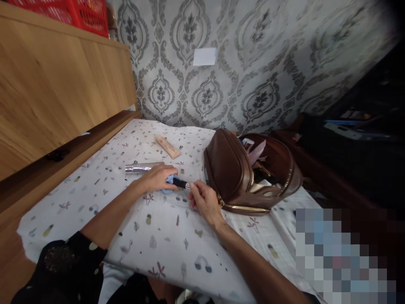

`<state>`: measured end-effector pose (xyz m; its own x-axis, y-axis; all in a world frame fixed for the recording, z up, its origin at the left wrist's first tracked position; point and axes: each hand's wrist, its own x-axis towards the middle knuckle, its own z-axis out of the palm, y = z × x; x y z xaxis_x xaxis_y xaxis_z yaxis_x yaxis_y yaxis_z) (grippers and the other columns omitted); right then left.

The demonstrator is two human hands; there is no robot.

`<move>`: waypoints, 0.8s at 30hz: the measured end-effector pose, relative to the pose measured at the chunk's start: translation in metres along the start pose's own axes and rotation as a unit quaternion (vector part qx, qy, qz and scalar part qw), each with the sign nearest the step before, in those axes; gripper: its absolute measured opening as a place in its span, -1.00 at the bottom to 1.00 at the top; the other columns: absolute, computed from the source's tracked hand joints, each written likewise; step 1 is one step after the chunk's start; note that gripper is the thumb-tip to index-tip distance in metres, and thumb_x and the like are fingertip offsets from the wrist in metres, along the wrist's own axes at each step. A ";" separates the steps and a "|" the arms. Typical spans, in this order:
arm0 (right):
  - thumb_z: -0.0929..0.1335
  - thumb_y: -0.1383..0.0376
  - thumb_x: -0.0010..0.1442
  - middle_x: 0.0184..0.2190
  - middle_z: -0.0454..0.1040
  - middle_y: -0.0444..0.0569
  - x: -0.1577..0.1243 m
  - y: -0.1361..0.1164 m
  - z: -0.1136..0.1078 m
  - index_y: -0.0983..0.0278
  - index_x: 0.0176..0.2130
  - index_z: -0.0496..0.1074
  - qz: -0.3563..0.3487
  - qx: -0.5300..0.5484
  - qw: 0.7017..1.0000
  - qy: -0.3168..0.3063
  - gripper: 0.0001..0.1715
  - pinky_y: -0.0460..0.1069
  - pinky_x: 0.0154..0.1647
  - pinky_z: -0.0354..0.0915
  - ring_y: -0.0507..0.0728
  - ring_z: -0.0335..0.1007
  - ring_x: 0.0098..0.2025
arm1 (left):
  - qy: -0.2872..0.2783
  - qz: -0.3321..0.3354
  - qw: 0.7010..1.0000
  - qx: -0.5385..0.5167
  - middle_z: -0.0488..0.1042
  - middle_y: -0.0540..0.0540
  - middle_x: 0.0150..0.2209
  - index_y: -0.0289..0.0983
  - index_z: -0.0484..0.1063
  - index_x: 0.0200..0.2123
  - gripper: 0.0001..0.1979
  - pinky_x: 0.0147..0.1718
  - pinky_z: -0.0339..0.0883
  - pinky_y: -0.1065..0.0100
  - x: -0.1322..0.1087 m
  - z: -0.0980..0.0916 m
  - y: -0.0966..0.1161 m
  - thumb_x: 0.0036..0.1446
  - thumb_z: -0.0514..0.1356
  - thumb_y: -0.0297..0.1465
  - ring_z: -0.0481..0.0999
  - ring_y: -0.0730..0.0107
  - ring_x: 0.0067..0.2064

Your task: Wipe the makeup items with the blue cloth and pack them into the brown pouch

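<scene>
My left hand is closed around a light blue cloth, pressed to one end of a slim black stick with a silver band. My right hand pinches the stick's silver end. Whether it is a brush or a cosmetic tube I cannot tell. Just behind my left hand lies a shiny silver-pink tube. Farther back is a beige squeeze tube, flat on the printed sheet. Beside my right hand stands an unzipped brown leather bag with several small items inside.
A wooden cabinet rises on the left, with a red plastic basket on top. Patterned wallpaper with a white plate forms the back. Dark objects stand at the right.
</scene>
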<state>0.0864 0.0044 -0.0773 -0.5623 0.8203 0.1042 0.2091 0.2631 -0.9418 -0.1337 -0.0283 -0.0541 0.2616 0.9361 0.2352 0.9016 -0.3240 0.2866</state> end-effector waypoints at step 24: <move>0.41 0.06 0.15 -0.03 0.42 0.10 0.002 0.001 -0.002 0.24 0.11 0.40 -0.058 0.082 0.994 -0.031 -0.41 -0.04 -0.34 0.37 0.14 0.42 -0.16 | 0.052 -0.095 0.924 -0.368 0.47 0.02 -0.41 -0.27 0.52 -0.26 -0.61 -0.35 0.31 0.41 -0.001 0.003 0.023 0.08 0.28 -0.04 0.46 0.37 -0.35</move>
<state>0.0873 0.0070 -0.0778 -0.6245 0.7551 0.1997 0.0092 0.2627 -0.9648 -0.1119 -0.0363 -0.0508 0.0530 0.9799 0.1924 0.4399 -0.1959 0.8764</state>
